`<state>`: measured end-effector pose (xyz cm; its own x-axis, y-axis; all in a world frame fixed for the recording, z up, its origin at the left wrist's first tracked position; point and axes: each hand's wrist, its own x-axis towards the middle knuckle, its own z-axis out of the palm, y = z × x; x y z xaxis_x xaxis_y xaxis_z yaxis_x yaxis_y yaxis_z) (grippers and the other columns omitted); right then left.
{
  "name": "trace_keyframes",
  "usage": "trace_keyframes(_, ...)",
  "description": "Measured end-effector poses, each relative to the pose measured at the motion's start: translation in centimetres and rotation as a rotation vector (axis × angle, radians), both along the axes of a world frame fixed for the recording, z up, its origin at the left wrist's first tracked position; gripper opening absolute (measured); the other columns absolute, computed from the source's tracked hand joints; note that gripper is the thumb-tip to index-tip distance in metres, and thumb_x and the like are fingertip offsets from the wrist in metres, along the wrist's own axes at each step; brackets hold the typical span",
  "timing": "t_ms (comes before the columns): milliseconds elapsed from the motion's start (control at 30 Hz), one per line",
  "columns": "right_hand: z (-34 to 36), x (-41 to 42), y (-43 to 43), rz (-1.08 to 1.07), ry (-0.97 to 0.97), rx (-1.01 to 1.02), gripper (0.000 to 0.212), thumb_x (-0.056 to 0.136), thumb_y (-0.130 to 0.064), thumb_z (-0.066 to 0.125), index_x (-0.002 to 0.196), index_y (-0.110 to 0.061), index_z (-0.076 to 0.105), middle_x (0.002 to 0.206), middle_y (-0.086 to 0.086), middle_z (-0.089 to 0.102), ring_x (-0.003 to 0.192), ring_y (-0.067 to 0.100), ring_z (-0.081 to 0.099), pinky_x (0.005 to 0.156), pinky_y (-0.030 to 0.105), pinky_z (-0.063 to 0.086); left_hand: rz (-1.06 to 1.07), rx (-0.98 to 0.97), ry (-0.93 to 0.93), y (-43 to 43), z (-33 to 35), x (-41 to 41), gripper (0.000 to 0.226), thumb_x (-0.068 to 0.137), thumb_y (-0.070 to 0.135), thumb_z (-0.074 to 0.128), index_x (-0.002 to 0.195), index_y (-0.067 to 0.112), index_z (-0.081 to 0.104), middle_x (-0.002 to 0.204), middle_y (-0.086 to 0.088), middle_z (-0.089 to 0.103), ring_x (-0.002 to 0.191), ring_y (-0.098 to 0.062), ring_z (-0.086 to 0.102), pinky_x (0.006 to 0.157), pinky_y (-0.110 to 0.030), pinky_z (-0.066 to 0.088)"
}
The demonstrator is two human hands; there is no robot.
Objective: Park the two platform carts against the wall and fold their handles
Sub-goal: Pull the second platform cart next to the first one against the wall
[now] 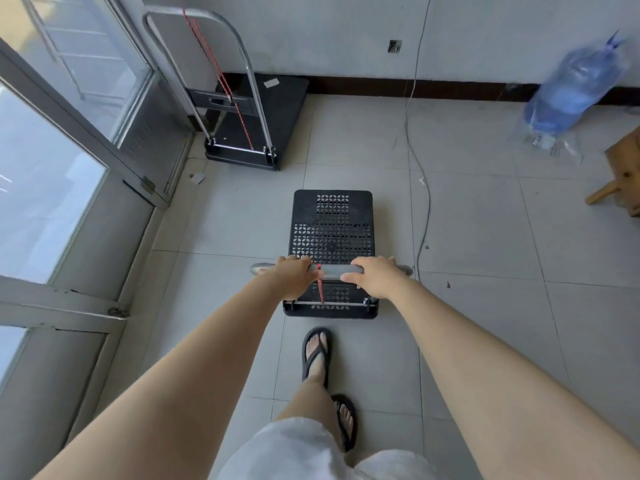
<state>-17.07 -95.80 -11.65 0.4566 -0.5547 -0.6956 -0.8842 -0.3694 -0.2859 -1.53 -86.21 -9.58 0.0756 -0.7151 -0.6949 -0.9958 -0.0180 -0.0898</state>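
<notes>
A small black platform cart [332, 220] with a perforated deck stands on the tiled floor in front of me. Its grey handle bar [334, 271] is upright, with a red cord hanging from its middle. My left hand [294, 273] grips the bar left of the cord. My right hand [375, 275] grips it to the right. A second, larger black cart [273, 112] sits at the back left, its far end against the wall. Its silver handle [204, 50] stands upright with a red cord running down it.
A glass door with a metal frame [86, 133] lines the left side. A thin cable [420, 188] trails across the floor right of the small cart. A blue water bottle in a plastic bag [575, 95] leans at the far wall, and a wooden stool [623, 174] is at the right edge.
</notes>
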Motion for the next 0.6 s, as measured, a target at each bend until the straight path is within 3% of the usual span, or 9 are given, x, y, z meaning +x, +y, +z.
trace_keyframes(100, 0.9, 2.9, -5.4, -0.011, 0.020, -0.018, 0.068, 0.088, -0.066, 0.042, 0.142, -0.024, 0.045, 0.152, 0.017, 0.040, 0.145, 0.044, 0.019, 0.116, 0.062, 0.014, -0.013, -0.019, -0.002, -5.4, -0.4, 3.2, 0.054, 0.102, 0.008, 0.029, 0.153, 0.025, 0.021, 0.142, -0.012, 0.037, 0.129, -0.034, 0.040, 0.110, -0.042, 0.031)
trace_keyframes(233, 0.6, 6.8, -11.9, 0.024, -0.052, -0.091, 0.061, 0.091, -0.062, 0.040, 0.129, -0.017, 0.054, 0.132, 0.013, 0.060, 0.133, 0.036, 0.042, 0.119, 0.058, 0.008, 0.033, -0.016, 0.024, -12.2, -1.2, 7.9, 0.054, 0.102, 0.009, 0.029, 0.152, 0.028, 0.023, 0.142, -0.010, 0.036, 0.128, -0.035, 0.038, 0.113, -0.049, 0.031)
trace_keyframes(400, -1.1, 11.8, -20.0, -0.043, -0.010, -0.066, 0.069, 0.079, -0.077, 0.038, 0.129, -0.032, 0.051, 0.136, 0.015, 0.056, 0.135, 0.045, 0.036, 0.113, 0.064, 0.020, 0.139, -0.023, 0.028, -20.3, -1.2, 12.8, 0.045, 0.102, 0.033, 0.035, 0.145, 0.021, 0.038, 0.148, -0.012, 0.039, 0.137, -0.038, 0.033, 0.113, -0.060, 0.027)
trace_keyframes(467, -0.8, 13.7, -23.3, -0.044, 0.032, -0.070, 0.068, 0.078, -0.078, 0.038, 0.129, -0.035, 0.051, 0.137, 0.014, 0.055, 0.135, 0.047, 0.034, 0.110, 0.062, 0.027, 0.105, 0.000, 0.049, -23.4, -1.0, 14.2, 0.046, 0.102, 0.020, 0.035, 0.148, 0.024, 0.033, 0.147, -0.013, 0.036, 0.134, -0.038, 0.034, 0.112, -0.057, 0.030)
trace_keyframes(600, -0.7, 16.8, -29.4, -0.046, 0.067, -0.105, 0.077, 0.075, -0.083, 0.033, 0.137, -0.038, 0.044, 0.143, 0.015, 0.050, 0.135, 0.047, 0.034, 0.109, 0.061, 0.029, 0.280, -0.032, 0.122, -29.7, -0.7, 17.7, 0.052, 0.102, 0.006, 0.033, 0.151, 0.023, 0.029, 0.142, -0.012, 0.037, 0.128, -0.036, 0.038, 0.113, -0.049, 0.032)
